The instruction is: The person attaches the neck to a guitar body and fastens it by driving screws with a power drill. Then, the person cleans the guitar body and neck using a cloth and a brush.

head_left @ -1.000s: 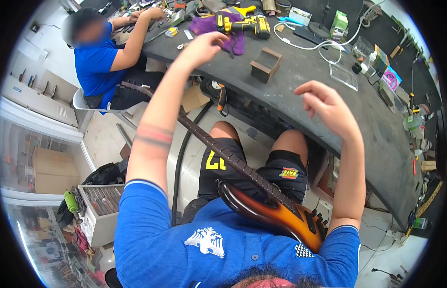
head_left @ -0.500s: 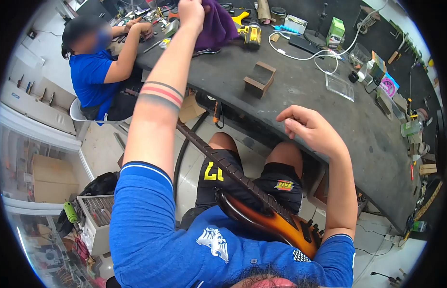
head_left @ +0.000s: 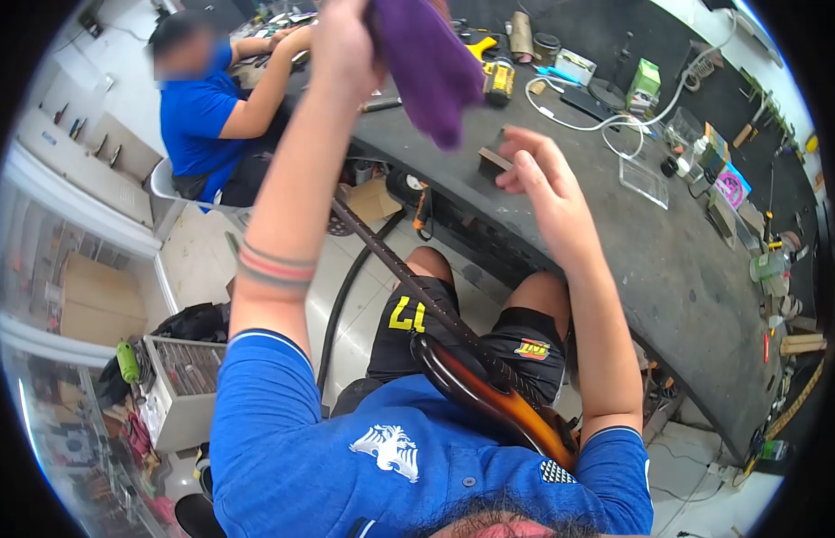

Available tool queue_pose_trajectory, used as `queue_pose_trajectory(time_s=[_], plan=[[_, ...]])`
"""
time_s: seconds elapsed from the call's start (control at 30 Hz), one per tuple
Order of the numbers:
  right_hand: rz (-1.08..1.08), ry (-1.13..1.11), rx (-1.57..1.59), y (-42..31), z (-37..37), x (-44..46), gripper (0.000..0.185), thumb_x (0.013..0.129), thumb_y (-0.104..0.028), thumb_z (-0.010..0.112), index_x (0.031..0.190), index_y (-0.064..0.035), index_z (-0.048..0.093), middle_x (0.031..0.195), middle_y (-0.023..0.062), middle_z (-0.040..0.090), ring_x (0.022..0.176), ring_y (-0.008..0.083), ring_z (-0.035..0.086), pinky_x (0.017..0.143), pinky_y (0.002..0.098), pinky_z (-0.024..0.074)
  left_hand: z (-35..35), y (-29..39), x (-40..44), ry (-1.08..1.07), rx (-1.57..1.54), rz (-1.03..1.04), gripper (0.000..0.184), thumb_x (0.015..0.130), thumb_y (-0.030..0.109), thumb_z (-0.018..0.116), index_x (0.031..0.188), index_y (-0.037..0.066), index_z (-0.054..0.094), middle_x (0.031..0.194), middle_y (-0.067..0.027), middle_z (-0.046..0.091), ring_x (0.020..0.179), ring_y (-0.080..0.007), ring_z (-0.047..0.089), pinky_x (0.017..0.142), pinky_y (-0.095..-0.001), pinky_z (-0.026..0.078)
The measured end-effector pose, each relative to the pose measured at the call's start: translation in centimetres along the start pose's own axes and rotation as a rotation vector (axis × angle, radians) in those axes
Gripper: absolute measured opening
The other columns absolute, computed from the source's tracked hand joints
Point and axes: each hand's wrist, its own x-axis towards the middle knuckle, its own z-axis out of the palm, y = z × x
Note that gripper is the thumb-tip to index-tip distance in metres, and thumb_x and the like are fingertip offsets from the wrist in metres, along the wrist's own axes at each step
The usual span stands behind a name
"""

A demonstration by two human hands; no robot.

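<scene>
My left hand (head_left: pixel 344 45) is raised at the top of the head view, closed on a purple cloth (head_left: pixel 428 72) that hangs down over the bench edge. My right hand (head_left: pixel 552 193) is over the bench with its fingers apart and slightly bent, holding nothing that I can see. Its fingertips are close to a small brown notched block (head_left: pixel 495 164) and partly cover it; whether they touch, I cannot tell. Across my lap lies an electric guitar with a sunburst body (head_left: pixel 516 420), its dark neck (head_left: pixel 408 276) pointing up and left.
The dark workbench (head_left: pixel 651 260) runs across the view. On it are a yellow drill (head_left: pixel 499 81), a white cable (head_left: pixel 606 125), a clear plastic tray (head_left: pixel 643 182) and a green box (head_left: pixel 644 85). A co-worker in blue (head_left: pixel 198 108) sits at the left.
My left hand has brought the purple cloth nearer and lower over the bench. My right hand has moved up and left to the brown block. The view has shifted a little.
</scene>
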Motion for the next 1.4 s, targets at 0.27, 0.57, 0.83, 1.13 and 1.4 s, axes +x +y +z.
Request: queue_pose_trajectory(time_s=[0.27, 0.57, 0.83, 1.13, 1.4], plan=[[-0.255, -0.067, -0.445, -4.3, 7.8, -2.3, 0.040, 0.101, -0.030, 0.080, 0.126, -0.0031, 0.066, 0.129, 0.0186, 0.070, 0.109, 0.0442, 0.073, 0.095, 0.0487, 0.0573, -4.7, 1.6, -17.6, 0.069, -0.131, 0.019, 0.036, 0.123, 0.029, 0.040, 0.152, 0.011, 0.051, 0.145, -0.0144, 0.070, 0.129, -0.0295, 0.072, 0.104, -0.0511, 0.064], [-0.811, -0.277, -0.476, -8.0, 14.1, -4.3, 0.031, 0.084, -0.018, 0.088, 0.090, -0.0020, 0.062, 0.101, 0.0157, 0.064, 0.095, 0.0399, 0.062, 0.087, 0.0490, 0.0525, -11.0, 4.0, -31.0, 0.255, 0.417, 0.624, 0.075, 0.107, 0.036, 0.055, 0.166, -0.009, 0.038, 0.166, -0.0252, 0.052, 0.153, -0.0403, 0.052, 0.132, -0.0576, 0.035], [-0.516, -0.782, -0.361, -4.6, 13.9, -6.2, 0.028, 0.095, -0.027, 0.082, 0.109, -0.0045, 0.072, 0.113, 0.0141, 0.072, 0.105, 0.0353, 0.071, 0.096, 0.0475, 0.0557, -12.9, 1.0, -34.5, 0.342, 0.435, 0.161, 0.048, 0.102, 0.021, 0.069, 0.139, -0.008, 0.065, 0.134, -0.0206, 0.074, 0.123, -0.0332, 0.073, 0.112, -0.0473, 0.056], [0.360, -0.734, -0.802, 6.5, 10.5, -9.3, 0.090, 0.106, -0.071, 0.058, 0.159, 0.0022, 0.052, 0.152, 0.0289, 0.059, 0.139, 0.0434, 0.063, 0.118, 0.0493, 0.0501, -11.5, -2.4, -38.7, -0.441, 1.607, -0.218, 0.024, 0.092, 0.018, 0.072, 0.113, 0.019, 0.082, 0.115, -0.0070, 0.080, 0.115, -0.0269, 0.074, 0.104, -0.0428, 0.054], [0.132, -0.659, -0.852, 7.5, 6.9, -9.3, 0.061, 0.112, -0.054, 0.057, 0.125, 0.0039, 0.070, 0.125, 0.0268, 0.066, 0.118, 0.0470, 0.068, 0.104, 0.0537, 0.0530, -4.1, -11.3, -41.5, -0.638, 0.713, -0.297, 0.035, 0.093, 0.019, 0.078, 0.126, 0.007, 0.074, 0.119, -0.0172, 0.075, 0.112, -0.0350, 0.074, 0.097, -0.0476, 0.058]])
